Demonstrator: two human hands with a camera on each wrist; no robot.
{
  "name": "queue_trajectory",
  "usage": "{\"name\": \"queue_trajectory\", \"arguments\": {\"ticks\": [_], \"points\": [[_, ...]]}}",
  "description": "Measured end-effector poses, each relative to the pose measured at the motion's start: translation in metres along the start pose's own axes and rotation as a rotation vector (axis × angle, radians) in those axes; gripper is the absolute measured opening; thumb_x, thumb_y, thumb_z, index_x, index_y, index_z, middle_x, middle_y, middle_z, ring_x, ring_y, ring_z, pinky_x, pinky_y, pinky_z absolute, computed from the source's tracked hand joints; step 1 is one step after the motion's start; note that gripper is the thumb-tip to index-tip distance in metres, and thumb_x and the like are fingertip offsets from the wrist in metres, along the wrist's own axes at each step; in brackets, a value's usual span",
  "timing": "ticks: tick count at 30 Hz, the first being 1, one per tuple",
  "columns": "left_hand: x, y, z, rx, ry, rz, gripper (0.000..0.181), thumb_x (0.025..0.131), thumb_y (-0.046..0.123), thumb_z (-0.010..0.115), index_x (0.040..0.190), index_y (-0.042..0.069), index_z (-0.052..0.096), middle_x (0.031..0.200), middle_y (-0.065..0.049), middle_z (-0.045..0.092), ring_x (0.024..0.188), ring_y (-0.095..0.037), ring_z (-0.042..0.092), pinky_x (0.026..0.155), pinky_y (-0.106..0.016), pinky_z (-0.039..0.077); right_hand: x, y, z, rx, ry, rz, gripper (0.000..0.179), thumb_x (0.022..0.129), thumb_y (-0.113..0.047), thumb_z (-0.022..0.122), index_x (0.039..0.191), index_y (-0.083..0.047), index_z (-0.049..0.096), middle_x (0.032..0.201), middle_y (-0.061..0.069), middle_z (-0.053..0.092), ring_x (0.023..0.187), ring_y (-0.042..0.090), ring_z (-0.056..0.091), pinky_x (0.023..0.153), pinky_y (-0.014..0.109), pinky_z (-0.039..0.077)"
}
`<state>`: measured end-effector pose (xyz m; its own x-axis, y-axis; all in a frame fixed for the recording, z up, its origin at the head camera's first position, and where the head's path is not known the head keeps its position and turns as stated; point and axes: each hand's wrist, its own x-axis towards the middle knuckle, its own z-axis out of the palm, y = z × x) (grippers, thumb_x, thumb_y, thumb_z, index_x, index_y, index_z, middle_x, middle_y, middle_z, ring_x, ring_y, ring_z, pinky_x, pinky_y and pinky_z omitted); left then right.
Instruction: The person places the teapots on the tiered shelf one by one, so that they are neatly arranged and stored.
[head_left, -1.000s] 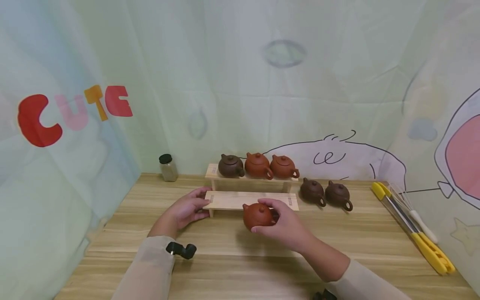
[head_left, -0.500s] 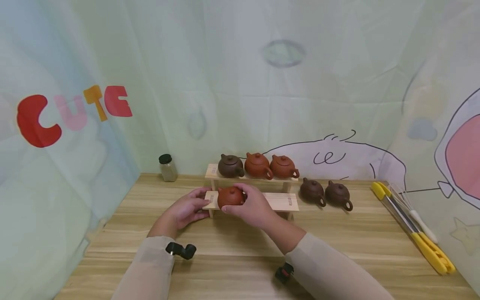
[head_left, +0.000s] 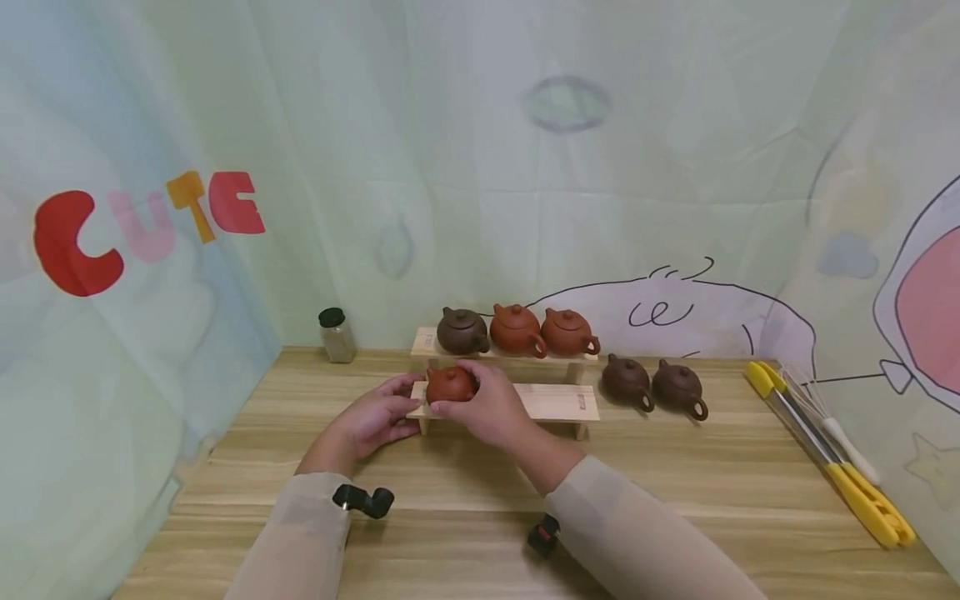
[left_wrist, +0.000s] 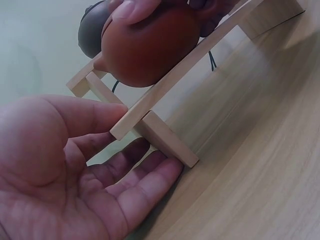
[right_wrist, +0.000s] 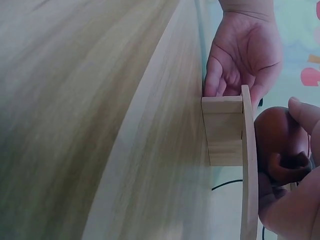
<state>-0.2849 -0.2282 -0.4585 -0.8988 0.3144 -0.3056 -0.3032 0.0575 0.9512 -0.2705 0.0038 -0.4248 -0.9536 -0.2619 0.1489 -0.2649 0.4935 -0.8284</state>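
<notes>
My right hand (head_left: 495, 410) holds a small reddish-brown clay teapot (head_left: 447, 386) at the left end of the lower tier of a wooden two-tier stand (head_left: 555, 402). In the left wrist view the teapot's belly (left_wrist: 150, 47) sits at the board, spout toward the stand's left end. Its looped handle (right_wrist: 290, 167) shows in the right wrist view, beside the curled fingers. My left hand (head_left: 378, 419) grips that end of the stand, thumb on the board's edge and fingers against the leg (left_wrist: 170, 140). One dark teapot (head_left: 462, 331) and two reddish ones (head_left: 516, 330) line the upper tier.
Two dark brown teapots (head_left: 627, 381) stand on the table right of the stand. Yellow-tipped tongs (head_left: 825, 454) and a whisk (head_left: 832, 425) lie at the far right. A black-lidded jar (head_left: 337, 337) stands at the back left, before a printed curtain (head_left: 480, 183).
My right hand has carried the reddish teapot leftward and back, from in front of the stand to the lower tier's left end. The left hand has stayed on the stand.
</notes>
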Motion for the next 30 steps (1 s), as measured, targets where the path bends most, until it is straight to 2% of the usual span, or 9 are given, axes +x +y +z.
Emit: {"name": "queue_trajectory", "arguments": {"ticks": [6,11,15,21,25,28,30], "points": [[-0.001,0.001,0.001,0.001,0.002,0.002,0.064,0.109,0.013,0.052,0.168,0.011,0.027,0.182,-0.014,-0.007,0.166,-0.040,0.020,0.126,-0.060,0.039,-0.002,0.001,-0.003,0.008,-0.003,-0.004,0.082,0.086,-0.042,0.090,0.153,-0.010,0.057,0.150,0.014,0.061,0.130,0.031,0.065,0.107,0.049,0.057],[0.000,0.001,0.001,0.012,0.009,0.013,0.063,0.109,0.013,0.052,0.168,0.011,0.028,0.182,-0.015,0.000,0.162,-0.040,0.028,0.125,-0.058,0.043,-0.013,0.005,-0.016,0.065,0.001,0.013,0.068,0.093,-0.042,0.083,0.151,-0.016,0.059,0.149,0.008,0.064,0.125,0.028,0.068,0.103,0.047,0.060],[0.001,0.000,0.001,0.015,0.007,0.019,0.062,0.109,0.012,0.052,0.167,0.012,0.029,0.180,-0.016,0.009,0.159,-0.040,0.034,0.123,-0.057,0.044,-0.028,0.006,-0.034,0.083,0.008,0.056,0.057,0.095,-0.042,0.081,0.146,-0.023,0.064,0.147,0.001,0.066,0.125,0.026,0.067,0.102,0.046,0.060],[0.000,-0.001,0.000,0.009,0.005,0.024,0.062,0.109,0.012,0.051,0.167,0.012,0.028,0.179,-0.015,0.013,0.154,-0.036,0.041,0.122,-0.053,0.047,-0.048,0.016,-0.064,0.138,0.056,0.069,0.045,0.096,-0.036,0.082,0.137,-0.024,0.070,0.137,0.005,0.071,0.120,0.025,0.070,0.098,0.043,0.062],[-0.001,0.000,0.001,0.010,0.000,0.032,0.063,0.109,0.013,0.052,0.167,0.011,0.027,0.179,-0.017,0.012,0.154,-0.036,0.039,0.122,-0.054,0.047,-0.055,0.029,-0.084,0.154,0.108,0.077,0.040,0.097,-0.031,0.080,0.135,-0.021,0.071,0.133,0.007,0.073,0.121,0.024,0.068,0.105,0.045,0.059],[0.000,-0.001,0.001,0.009,-0.006,0.029,0.064,0.109,0.013,0.052,0.168,0.011,0.026,0.180,-0.017,0.006,0.158,-0.038,0.034,0.123,-0.055,0.045,-0.061,0.039,-0.100,0.151,0.144,0.081,0.039,0.099,-0.030,0.078,0.136,-0.017,0.070,0.132,0.009,0.074,0.122,0.024,0.067,0.108,0.045,0.057],[0.000,-0.001,0.001,0.003,-0.001,0.023,0.064,0.109,0.013,0.052,0.167,0.011,0.027,0.181,-0.017,0.002,0.160,-0.039,0.031,0.124,-0.056,0.044,-0.065,0.045,-0.110,0.142,0.163,0.085,0.039,0.101,-0.031,0.076,0.136,-0.016,0.069,0.132,0.010,0.074,0.122,0.025,0.068,0.106,0.042,0.057]]}}
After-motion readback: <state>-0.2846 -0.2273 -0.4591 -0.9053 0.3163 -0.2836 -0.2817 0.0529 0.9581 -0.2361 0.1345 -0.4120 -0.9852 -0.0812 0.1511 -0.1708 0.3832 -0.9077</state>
